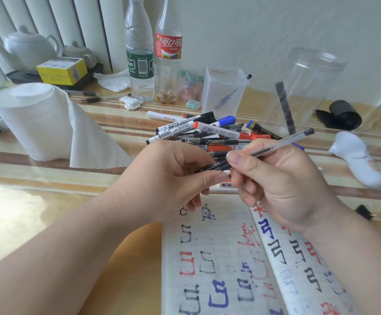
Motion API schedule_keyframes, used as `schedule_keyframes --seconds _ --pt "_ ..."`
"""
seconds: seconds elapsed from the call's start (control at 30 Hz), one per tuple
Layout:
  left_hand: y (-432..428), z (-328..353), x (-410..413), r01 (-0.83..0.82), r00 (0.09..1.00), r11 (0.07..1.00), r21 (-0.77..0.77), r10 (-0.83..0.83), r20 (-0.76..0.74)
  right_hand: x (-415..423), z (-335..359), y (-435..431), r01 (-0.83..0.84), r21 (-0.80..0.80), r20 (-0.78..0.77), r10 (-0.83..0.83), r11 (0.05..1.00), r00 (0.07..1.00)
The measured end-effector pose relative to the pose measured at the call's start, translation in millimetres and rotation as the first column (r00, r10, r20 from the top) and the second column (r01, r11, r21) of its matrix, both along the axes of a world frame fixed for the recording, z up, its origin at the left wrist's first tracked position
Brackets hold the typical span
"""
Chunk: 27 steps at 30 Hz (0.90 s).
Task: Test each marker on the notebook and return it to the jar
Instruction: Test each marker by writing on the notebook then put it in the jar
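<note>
Head view: the right hand (pixel 275 178) grips a slim, clear-barrelled pen (pixel 282 142), its smooth shaft angled up toward the transparent plastic jar (pixel 309 87). The jar stands behind the heap of markers (pixel 207 133) on the glossy table (pixel 48 201). The left hand (pixel 166 178) pinches the pen's dark front end, seemingly its cap (pixel 216 167). A sudden pull could jerk the tip across the fingers or flick the cap into the heap. The lined notebook (pixel 207 258), inked in red, blue and black, lies open below both hands.
</note>
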<state>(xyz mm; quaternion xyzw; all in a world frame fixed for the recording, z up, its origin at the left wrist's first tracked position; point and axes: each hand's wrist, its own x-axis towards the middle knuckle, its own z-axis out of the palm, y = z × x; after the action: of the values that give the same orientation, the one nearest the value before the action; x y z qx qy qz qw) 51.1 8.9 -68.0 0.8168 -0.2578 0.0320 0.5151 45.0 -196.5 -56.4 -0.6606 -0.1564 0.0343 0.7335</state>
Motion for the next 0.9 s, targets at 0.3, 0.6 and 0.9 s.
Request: schedule_keyframes --seconds 0.3,0.6,0.9 --pt "-7.0 -1.7 0.4 -0.002 0.984 1.0 0.021 0.006 -0.179 6.5 3.7 -11.5 0.242 0.254 -0.07 -0.232 0.936 0.97" --pt "-3.2 0.5 3.7 -0.13 0.96 0.989 0.072 0.144 -0.241 -4.5 32.1 -15.6 0.411 0.063 0.262 -0.412 0.909 0.872" --pt "2.9 1.6 9.4 -0.125 0.943 0.99 0.058 0.137 -0.302 65.0 77.1 -12.6 0.698 -0.139 0.454 -0.581 0.703 0.676"
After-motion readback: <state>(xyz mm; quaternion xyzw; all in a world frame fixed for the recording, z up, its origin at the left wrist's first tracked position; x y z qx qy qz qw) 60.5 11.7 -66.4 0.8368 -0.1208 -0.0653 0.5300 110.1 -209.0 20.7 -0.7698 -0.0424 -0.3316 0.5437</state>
